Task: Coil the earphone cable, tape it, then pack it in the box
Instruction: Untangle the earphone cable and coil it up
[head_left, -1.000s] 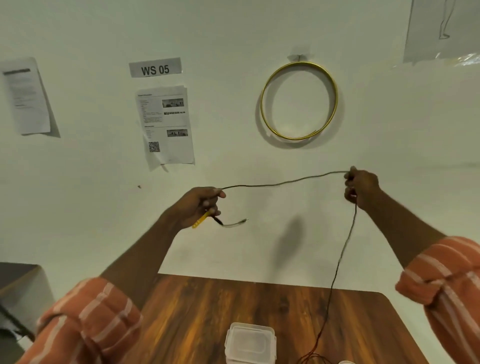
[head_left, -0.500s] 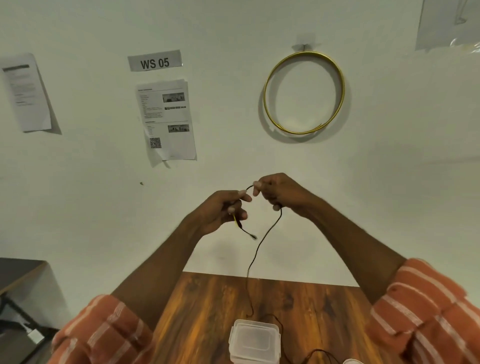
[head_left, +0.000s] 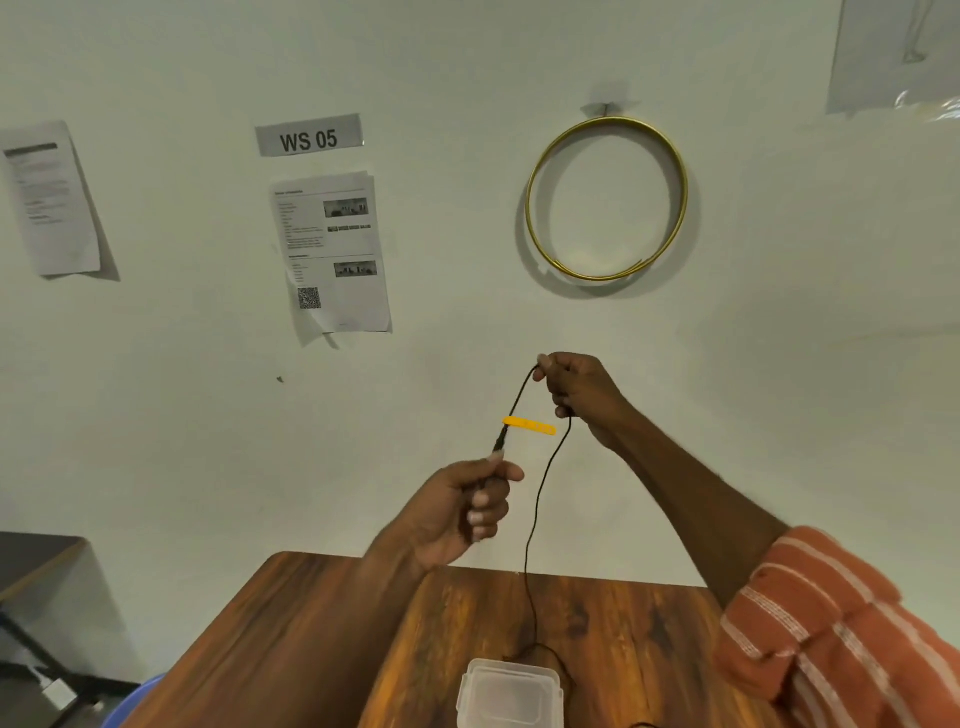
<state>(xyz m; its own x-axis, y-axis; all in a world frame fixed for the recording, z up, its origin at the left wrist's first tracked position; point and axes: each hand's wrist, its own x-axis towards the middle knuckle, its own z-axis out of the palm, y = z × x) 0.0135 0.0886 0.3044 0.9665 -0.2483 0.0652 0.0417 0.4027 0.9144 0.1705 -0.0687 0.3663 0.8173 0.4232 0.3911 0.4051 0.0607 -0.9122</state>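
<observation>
We count two hands, a left hand (head_left: 457, 512) and a right hand (head_left: 576, 389), one black earphone cable (head_left: 535, 519) with one yellow tag (head_left: 530, 426), and one clear plastic box (head_left: 510, 696) on one wooden table (head_left: 291, 639). On the wall we count one gold ring (head_left: 530, 208), one "WS 05" label (head_left: 309, 139), and what look like three paper sheets, at left (head_left: 52, 202), centre (head_left: 332, 254) and the top right corner (head_left: 883, 57), the last cut off by the frame.

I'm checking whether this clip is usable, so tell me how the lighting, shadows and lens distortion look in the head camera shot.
Head view: soft, even light, no harsh glare; the gold ring casts a blurred shadow on the wall; wide-angle lens tilts the papers outward; the yellow tag on the cable is motion-smeared; left hand and right hand are reasonably sharp.
</observation>
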